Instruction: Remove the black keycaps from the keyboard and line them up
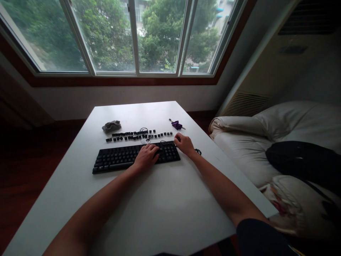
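Note:
A black keyboard [117,156] lies at a slight slant on the white table, most of its keys in place. My left hand [146,155] rests on it left of the number pad, palm down, fingers stretched over the keys. At the keyboard's upper right corner is my right hand [184,144], thumb and fingers pinched together. Anything between those fingertips is too small to make out. Beyond the keyboard, loose black keycaps [137,137] stand in two uneven rows, with thin wire loops [145,141] among them.
A crumpled grey cloth [112,126] lies at the table's far left. Toward the far right is a small purple cloth-like thing [176,124] with a thin stick. A black cable [198,152] shows beside my right wrist. A pale sofa [234,145] with a dark bag [301,160] flanks the white table [160,199].

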Action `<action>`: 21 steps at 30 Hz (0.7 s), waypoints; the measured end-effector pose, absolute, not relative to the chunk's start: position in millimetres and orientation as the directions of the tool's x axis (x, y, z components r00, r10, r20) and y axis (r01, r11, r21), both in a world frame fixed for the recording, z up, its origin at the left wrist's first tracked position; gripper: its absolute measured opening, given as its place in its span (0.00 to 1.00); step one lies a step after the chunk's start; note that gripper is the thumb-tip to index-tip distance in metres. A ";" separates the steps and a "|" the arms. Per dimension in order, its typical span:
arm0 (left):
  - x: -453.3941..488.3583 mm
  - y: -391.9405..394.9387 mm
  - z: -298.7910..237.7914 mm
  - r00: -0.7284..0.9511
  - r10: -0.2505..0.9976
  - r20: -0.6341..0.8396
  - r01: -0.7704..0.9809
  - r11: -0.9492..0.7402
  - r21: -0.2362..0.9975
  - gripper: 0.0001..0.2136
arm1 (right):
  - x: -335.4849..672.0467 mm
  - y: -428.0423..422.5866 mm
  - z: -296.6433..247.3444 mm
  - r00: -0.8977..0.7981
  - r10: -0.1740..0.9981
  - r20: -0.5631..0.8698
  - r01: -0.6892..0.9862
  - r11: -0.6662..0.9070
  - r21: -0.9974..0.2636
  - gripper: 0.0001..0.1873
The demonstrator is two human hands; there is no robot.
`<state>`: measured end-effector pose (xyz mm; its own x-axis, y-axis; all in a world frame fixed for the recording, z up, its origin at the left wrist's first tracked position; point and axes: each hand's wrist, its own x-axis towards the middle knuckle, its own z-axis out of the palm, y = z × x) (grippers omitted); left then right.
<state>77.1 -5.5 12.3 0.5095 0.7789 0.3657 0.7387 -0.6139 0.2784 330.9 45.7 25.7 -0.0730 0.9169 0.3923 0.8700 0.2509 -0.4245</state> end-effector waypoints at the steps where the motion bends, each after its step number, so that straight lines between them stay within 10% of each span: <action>1: 77.2 -5.4 12.1 0.511 0.778 0.365 0.738 -0.615 0.278 0.14 | 331.0 45.6 26.4 -0.066 0.923 0.379 0.862 0.244 -0.445 0.10; 21: 78.8 -2.7 10.1 0.493 0.785 0.375 0.748 -0.603 0.278 0.14 | 326.2 60.3 37.2 -0.024 0.967 0.255 0.846 0.156 -0.509 0.13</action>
